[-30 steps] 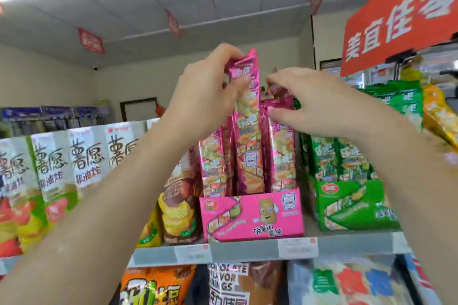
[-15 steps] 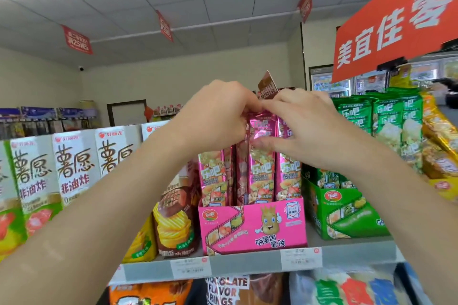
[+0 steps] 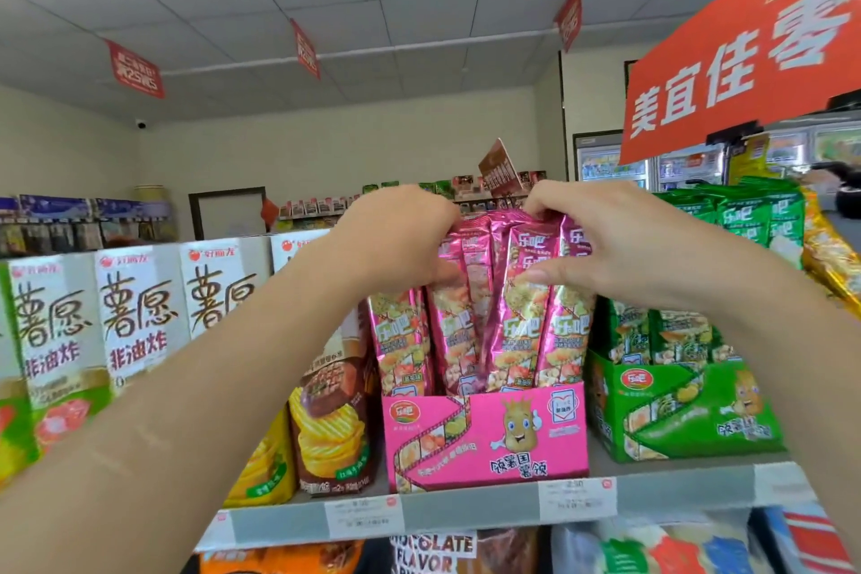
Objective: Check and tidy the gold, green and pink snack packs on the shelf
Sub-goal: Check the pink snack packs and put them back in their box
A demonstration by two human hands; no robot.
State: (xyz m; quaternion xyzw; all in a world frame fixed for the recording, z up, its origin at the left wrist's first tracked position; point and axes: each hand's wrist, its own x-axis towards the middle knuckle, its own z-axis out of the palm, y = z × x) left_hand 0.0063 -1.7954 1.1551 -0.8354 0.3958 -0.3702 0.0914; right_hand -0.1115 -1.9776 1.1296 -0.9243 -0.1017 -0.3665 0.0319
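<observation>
Several tall pink snack packs (image 3: pixel 512 322) stand upright in a pink display box (image 3: pixel 484 438) on the shelf (image 3: pixel 466 513). My left hand (image 3: pixel 396 238) grips the tops of the left packs, fingers curled over them. My right hand (image 3: pixel 605 242) pinches the tops of the right packs, thumb in front and fingers behind. Green snack packs (image 3: pixel 745 219) fill a green display box (image 3: pixel 680 410) just to the right. Gold snack packs (image 3: pixel 834 261) lie at the far right edge.
White snack boxes (image 3: pixel 135 322) with large lettering line the shelf to the left. A brown and yellow chip pack (image 3: pixel 331 424) stands against the pink box's left side. A red sign (image 3: pixel 745 42) hangs above right. More bags (image 3: pixel 652 545) sit on the shelf below.
The pink pack my hands held high has come down into the pink box. Both hands have lowered onto the pack tops, and the view has tilted up slightly.
</observation>
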